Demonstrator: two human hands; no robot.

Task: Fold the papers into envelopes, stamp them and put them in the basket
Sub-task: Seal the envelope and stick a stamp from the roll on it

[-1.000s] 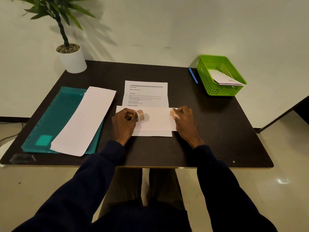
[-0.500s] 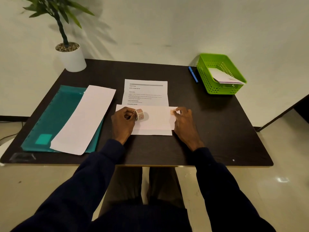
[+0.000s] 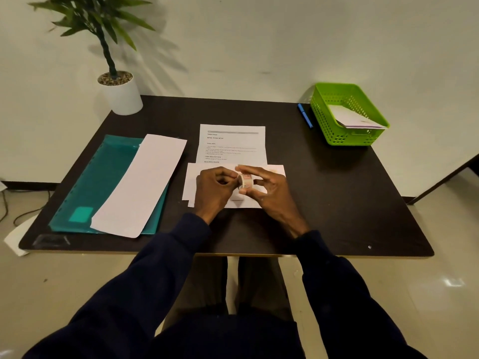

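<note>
A: Start at the left. What's there?

B: A teal folder [image 3: 103, 177] near the left edge of the table [image 3: 337, 203]. A long white sheet [image 3: 140, 182] lies slantwise over its right side, and I'd judge it is not yet folded.

A: And the hands?

B: Both meet mid-table. The left hand [image 3: 213, 189] has its fingers curled in, with the tips pinching the left side of the stamp roll [image 3: 245, 180]. Whether they hold a loose end I can't tell. The right hand [image 3: 270, 194] pinches the same roll from the right, thumb on the near side and fingers over the far side.

A: Where's the envelope?

B: Directly under them — the folded envelope [image 3: 193, 181] lies flat, its long axis running left to right, with its ends showing on either side of the hands. A faint orange patch [image 3: 272, 170] sits at its far right corner. It is probably a stamp, though it's too small to be sure.

A: So the next move?

B: Likely toward the basket [image 3: 321, 123] at the far right, well apart from the envelope, with one finished envelope [image 3: 355, 117] leaning inside. The right hand is the nearer — but it must let go of the roll first.
</note>
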